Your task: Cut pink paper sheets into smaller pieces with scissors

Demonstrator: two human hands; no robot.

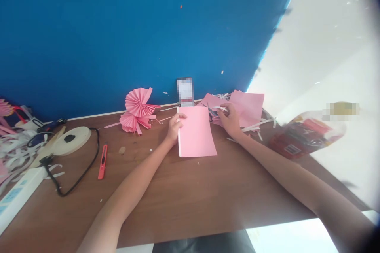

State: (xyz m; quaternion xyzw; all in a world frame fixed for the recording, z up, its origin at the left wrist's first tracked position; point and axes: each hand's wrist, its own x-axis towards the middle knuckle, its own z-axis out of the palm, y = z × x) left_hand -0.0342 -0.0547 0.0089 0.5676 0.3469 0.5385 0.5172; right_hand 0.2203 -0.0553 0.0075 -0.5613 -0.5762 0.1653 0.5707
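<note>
My left hand (175,128) grips the left edge of a pink paper sheet (196,132), thumb on top. A narrow white band runs down that edge. The sheet stands slightly bowed over the brown table. Off to the right, my right hand (230,120) has its fingers closed at a thin curled white strip (219,108). Right beside those fingertips lies a pair of scissors (211,113), partly covered. More pink sheets (251,104) and loose white strips lie behind and beside my right hand.
Two folded pink paper fans (139,102) sit left of the sheet. A phone (185,91) leans on the blue wall. Leftward are a red utility knife (102,162), a tape roll (73,140), a black cable and a power strip (18,193). A plastic bag (305,132) lies at right.
</note>
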